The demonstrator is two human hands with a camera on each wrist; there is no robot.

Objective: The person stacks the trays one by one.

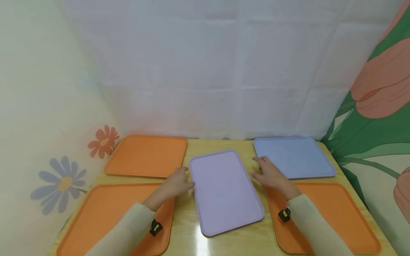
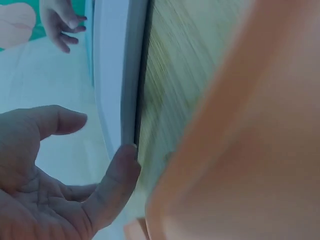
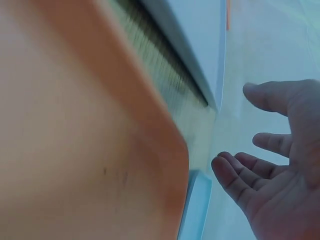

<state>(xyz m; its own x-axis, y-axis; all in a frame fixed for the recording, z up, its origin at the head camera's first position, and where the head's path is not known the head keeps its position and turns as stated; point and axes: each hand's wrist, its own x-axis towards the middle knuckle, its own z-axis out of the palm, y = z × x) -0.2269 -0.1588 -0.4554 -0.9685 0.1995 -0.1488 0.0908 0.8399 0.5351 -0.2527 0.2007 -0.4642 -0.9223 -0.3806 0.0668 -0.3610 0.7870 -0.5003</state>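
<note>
A lavender tray (image 1: pixel 226 192) lies slightly turned on the wooden table, between both hands. My left hand (image 1: pixel 176 183) is at its left edge, thumb and fingers spread apart. In the left wrist view, a fingertip of the left hand (image 2: pixel 65 185) overlaps the side of the lavender tray (image 2: pixel 111 65). To the right, my right hand (image 1: pixel 269 174) hovers beside the tray's right edge, its fingers loosely bent and holding nothing. The right wrist view has the right hand (image 3: pixel 280 165) apart from the lavender tray (image 3: pixel 195 45), with a gap between thumb and fingers.
Orange trays lie back left (image 1: pixel 147 156), front left (image 1: pixel 112 213) and front right (image 1: pixel 330 217). A blue tray (image 1: pixel 294 156) lies back right, near the right hand. Behind the wooden table (image 1: pixel 185 234) hangs a white cloth (image 1: pixel 192 71). Flower-patterned walls stand at both sides.
</note>
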